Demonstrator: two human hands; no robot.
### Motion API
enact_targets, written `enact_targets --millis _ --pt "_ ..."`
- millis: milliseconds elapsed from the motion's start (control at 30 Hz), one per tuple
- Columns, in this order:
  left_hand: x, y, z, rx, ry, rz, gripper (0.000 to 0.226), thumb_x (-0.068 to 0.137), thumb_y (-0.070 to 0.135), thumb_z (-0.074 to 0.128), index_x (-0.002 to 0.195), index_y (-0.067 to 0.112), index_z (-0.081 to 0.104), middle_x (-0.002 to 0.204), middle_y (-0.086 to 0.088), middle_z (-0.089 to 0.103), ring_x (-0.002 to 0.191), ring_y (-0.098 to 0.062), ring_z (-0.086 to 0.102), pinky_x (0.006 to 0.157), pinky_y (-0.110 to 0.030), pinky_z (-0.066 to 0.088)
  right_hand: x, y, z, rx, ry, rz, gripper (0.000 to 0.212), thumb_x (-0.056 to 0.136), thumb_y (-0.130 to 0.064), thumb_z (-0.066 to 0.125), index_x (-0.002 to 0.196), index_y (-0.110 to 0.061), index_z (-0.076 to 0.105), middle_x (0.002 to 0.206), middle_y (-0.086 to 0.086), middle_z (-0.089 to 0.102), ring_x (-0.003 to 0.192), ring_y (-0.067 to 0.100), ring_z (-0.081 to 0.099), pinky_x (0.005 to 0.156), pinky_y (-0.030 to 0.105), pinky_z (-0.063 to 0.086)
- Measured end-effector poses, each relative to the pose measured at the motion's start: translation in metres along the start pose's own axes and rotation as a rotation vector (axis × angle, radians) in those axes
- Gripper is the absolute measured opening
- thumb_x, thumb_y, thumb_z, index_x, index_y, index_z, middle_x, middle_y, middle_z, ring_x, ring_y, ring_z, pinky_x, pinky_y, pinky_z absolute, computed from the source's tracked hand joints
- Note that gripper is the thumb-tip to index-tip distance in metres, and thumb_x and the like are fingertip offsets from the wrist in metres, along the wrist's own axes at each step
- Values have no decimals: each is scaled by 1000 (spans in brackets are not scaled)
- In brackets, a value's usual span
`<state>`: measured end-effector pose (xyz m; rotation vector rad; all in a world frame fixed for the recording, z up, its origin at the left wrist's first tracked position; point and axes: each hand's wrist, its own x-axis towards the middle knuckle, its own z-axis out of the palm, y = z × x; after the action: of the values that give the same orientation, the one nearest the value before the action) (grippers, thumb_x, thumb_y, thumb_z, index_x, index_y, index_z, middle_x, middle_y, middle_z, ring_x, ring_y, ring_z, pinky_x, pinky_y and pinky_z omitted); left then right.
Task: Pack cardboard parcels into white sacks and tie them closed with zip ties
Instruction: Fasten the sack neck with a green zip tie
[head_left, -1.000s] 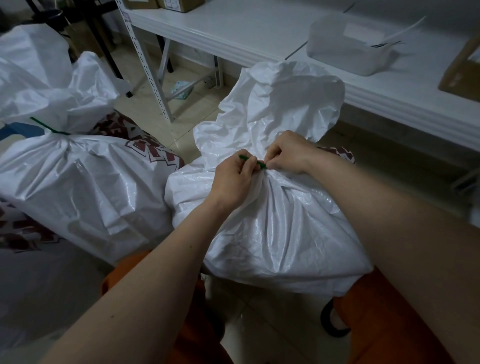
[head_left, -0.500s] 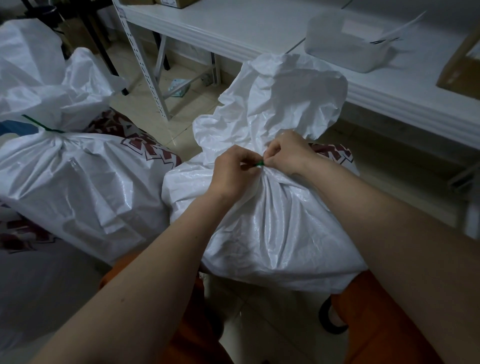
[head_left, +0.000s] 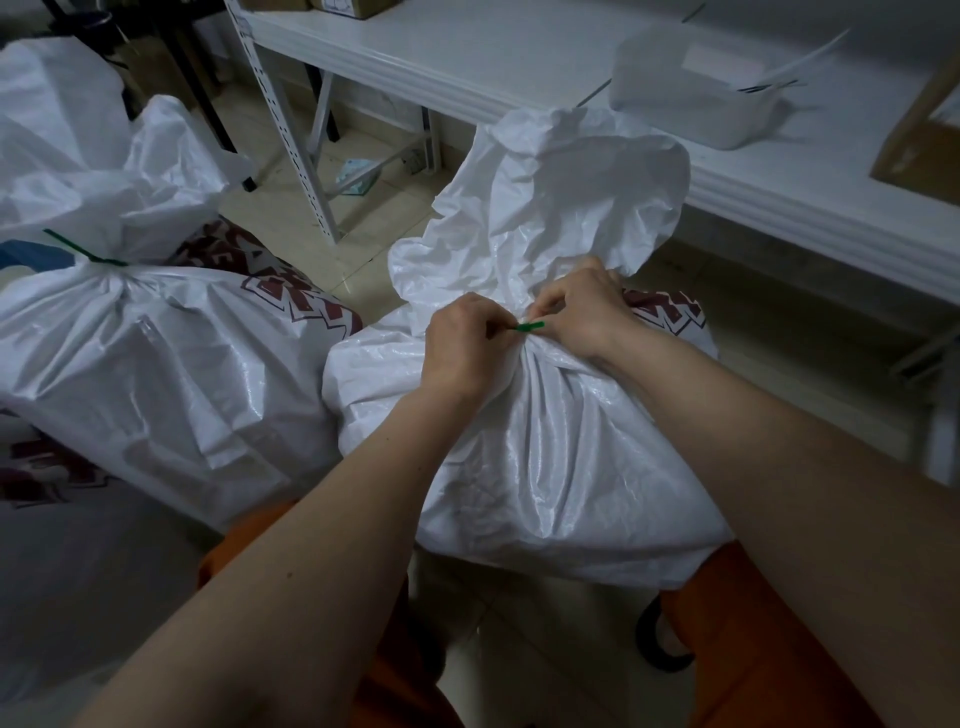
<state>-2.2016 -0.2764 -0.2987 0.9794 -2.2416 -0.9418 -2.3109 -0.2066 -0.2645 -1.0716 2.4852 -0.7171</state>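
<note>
A filled white sack (head_left: 545, 467) stands on the floor between my knees, its neck gathered and its loose top (head_left: 571, 192) rising behind. A green zip tie (head_left: 530, 327) runs around the gathered neck. My left hand (head_left: 465, 343) pinches the tie's tail on the left. My right hand (head_left: 584, 312) grips the bunched neck and the tie's head on the right. The parcels inside are hidden.
A second white sack (head_left: 156, 374), closed with a green zip tie (head_left: 85, 252), lies to the left. More white sacks (head_left: 62, 135) pile up behind it. A white table (head_left: 519, 57) holds a translucent bin (head_left: 691, 88) and a cardboard box (head_left: 919, 135). A tape roll (head_left: 665, 639) lies on the floor.
The hands drew together and then apart a little, so a short green stretch of the tie shows between them again. The view shifted slightly.
</note>
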Motion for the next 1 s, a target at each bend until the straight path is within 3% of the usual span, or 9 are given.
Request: enact_targets --millis 133,333,433,533,667,767,867,1000 --pt "-3 -4 2 52 27 26 4 78 18 68 78 16 71 86 0 63 82 -17 59 73 -25 43 -1 2 -1 62 -13 -1 6 77 -22 78 78 -25 73 128 3 39 124 24 32 109 33 33" --pt "-3 -4 3 141 33 123 7 79 26 69 85 24 72 94 4 62 83 -17 60 71 -29 46 -2 3 -5 93 5 1 6 76 -22 79 79 -26 74 128 3 40 128 25 29 112 33 29" --pt "-1 -3 -2 256 100 269 8 77 27 70 81 21 74 89 3 61 86 -20 57 58 -29 40 -1 5 -8 70 -2 -16 9 77 -25 77 86 -22 76 126 3 41 125 24 30 107 24 28" --pt "1 -8 -4 339 156 381 10 74 25 68 76 18 74 78 -2 61 78 -27 55 56 -30 38 -1 5 -10 62 -6 -27 14 78 -28 77 90 -20 76 124 3 41 122 23 31 97 17 24" --pt "0 -9 -1 268 113 249 11 78 32 68 80 22 74 81 2 64 83 -23 53 69 -36 43 -2 6 -9 78 -8 -23 13 79 -26 76 90 -20 76 125 4 41 124 24 30 103 21 25" --pt "-2 -7 -1 192 101 135 10 78 34 70 81 25 73 86 7 64 88 -16 51 75 -30 42 -1 9 -10 88 -7 -31 12 79 -26 76 90 -22 76 122 3 42 124 24 31 98 17 24" --pt "-2 -5 -2 214 144 275 9 73 23 77 80 18 74 81 -1 61 80 -22 52 65 -25 39 1 8 -10 93 1 -30 8 77 -26 78 85 -25 76 125 5 47 125 25 35 106 24 30" --pt "3 -3 -6 307 155 439 12 70 24 74 80 19 77 71 -2 61 71 -28 53 58 -33 41 4 9 -9 99 -10 -29 12 74 -27 81 68 -33 71 116 3 58 119 26 46 105 32 39"
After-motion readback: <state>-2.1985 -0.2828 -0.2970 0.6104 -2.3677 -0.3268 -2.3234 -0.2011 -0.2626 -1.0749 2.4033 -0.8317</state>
